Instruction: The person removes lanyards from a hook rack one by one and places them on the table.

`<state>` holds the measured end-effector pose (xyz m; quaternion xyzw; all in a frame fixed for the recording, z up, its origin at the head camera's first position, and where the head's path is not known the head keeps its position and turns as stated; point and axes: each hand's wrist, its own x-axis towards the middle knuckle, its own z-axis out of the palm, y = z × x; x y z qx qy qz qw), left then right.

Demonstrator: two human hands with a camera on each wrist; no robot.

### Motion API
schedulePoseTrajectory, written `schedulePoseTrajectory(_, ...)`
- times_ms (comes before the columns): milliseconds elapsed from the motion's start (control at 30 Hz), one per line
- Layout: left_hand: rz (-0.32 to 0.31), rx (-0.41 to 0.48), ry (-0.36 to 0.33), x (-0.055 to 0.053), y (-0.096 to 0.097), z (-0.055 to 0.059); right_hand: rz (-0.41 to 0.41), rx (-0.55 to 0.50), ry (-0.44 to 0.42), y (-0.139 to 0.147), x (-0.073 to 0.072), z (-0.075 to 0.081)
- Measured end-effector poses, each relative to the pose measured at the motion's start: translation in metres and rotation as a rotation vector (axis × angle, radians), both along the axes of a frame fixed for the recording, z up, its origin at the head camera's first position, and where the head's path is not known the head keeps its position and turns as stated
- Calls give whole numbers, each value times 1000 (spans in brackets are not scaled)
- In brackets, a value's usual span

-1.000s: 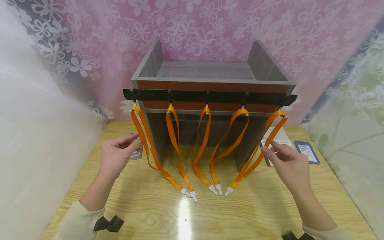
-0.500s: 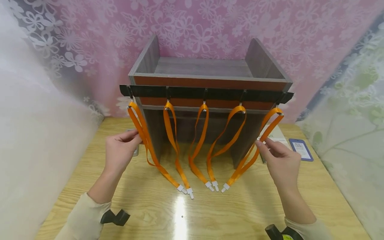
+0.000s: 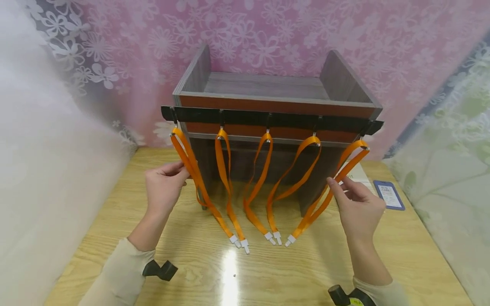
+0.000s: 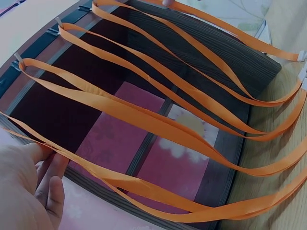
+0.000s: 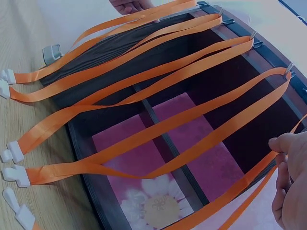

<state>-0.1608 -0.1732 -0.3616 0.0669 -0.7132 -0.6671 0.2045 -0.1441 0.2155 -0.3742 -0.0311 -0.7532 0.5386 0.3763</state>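
Several orange lanyards with white plastic clips hang from hooks on a black rail (image 3: pixel 245 115) across the front of a grey shelf unit (image 3: pixel 337 80). My left hand (image 3: pixel 165 185) pinches the leftmost lanyard (image 3: pixel 191 165) partway down its strap, thumb and fingers at its edge. On the other side, my right hand (image 3: pixel 360 208) holds the rightmost lanyard (image 3: pixel 350 165) between thumb and fingers, below its hook. Between them, the middle lanyard (image 3: pixel 264 170) and its neighbours hang free, their clips resting on the table. In the left wrist view, the left fingertips are partly hidden behind the strap.
A blue card holder (image 3: pixel 389 195) lies on the wooden table (image 3: pixel 264 280), right of the shelf unit. A pale booklet (image 3: pixel 360 174) sits partly hidden behind the right hand. A grey object (image 5: pixel 52 54) shows beside the unit in the right wrist view.
Both hands have shifted slightly inward. The leftmost lanyard's two straps have come closer together. The grey object by the left hand is now hidden in the head view.
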Motion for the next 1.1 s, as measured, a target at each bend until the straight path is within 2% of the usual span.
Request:
schedulePoseTrajectory(200,-12,28,46,-4,6,-2,-41,6,-27,1,3,-4)
schedulePoseTrajectory(333,-15,43,81,-6,9,-1,-26,-3,-15,2,2,-6)
schedulePoseTrajectory(467,-19,45,69,-6,10,-1,-6,-17,-2,3,2,-6)
schedulePoseTrajectory(633,-24,37,61,-6,9,0,18,-32,-25,4,0,-6)
schedulePoseTrajectory(800,-5,8,73,-4,8,1,49,-17,-38,5,-1,-3)
schedulePoseTrajectory(1100,25,-75,39,-3,7,2,162,25,58,13,9,16)
